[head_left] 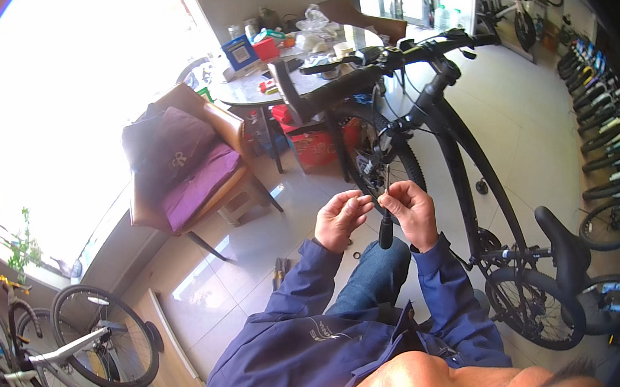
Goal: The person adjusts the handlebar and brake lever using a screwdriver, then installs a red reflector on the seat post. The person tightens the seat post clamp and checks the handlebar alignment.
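Note:
Both my hands are raised close together in front of a black bicycle (453, 165), near its front wheel (414, 172). My right hand (411, 213) is closed round a screwdriver (386, 233), its black handle hanging below the fingers and a thin shaft rising above them. Just to its left, my left hand (343, 220) is pinched, fingertips together; what sits between them is too small to make out. Beyond the hands lies the wheel's hub area, partly covered by them.
A brown chair (225, 127) with a purple cushion (200, 178) stands left, by a cluttered round table (244, 91). Dark-handled tools (281, 272) lie on the tiled floor. Another bicycle (78, 346) leans at lower left; a row of bicycle wheels (603, 139) lines the right.

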Demonstrator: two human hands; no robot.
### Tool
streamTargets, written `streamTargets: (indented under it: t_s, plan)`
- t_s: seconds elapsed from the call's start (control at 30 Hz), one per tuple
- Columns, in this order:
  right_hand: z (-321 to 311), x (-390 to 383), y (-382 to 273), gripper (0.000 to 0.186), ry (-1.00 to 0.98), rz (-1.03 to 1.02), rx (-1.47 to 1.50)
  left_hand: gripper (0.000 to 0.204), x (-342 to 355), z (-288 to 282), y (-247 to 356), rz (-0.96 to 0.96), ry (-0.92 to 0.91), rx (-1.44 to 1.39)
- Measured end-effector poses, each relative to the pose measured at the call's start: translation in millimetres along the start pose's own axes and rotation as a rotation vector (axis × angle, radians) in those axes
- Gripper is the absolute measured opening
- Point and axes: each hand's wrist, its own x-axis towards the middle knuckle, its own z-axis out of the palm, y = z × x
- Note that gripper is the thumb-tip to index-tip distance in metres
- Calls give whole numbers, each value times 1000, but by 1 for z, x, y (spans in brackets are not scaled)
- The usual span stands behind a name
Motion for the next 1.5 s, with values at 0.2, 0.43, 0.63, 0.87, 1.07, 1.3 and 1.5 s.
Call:
streamTargets:
  t_s: [0.2,0.43,0.63,0.87,1.07,1.3,1.5]
  plan:
    - [21,-8,2,16,-34,-40,-141,24,5,9,17,53,27,-159]
    - [28,-15,-4,18,-88,-6,-282,21,10,15,23,94,-36,-370]
    - [25,-15,2,17,-51,-4,-257,22,14,14,16,108,-117,-400]
    - [20,-15,6,16,-36,2,-237,19,20,11,18,64,-146,-330]
    - [16,-12,9,15,5,-26,-262,21,32,24,31,99,-137,-40]
    - [16,17,10,15,157,-46,-78,32,74,75,46,171,-129,202]
    - [10,73,-5,14,236,-162,-48,27,122,116,66,249,-128,126]
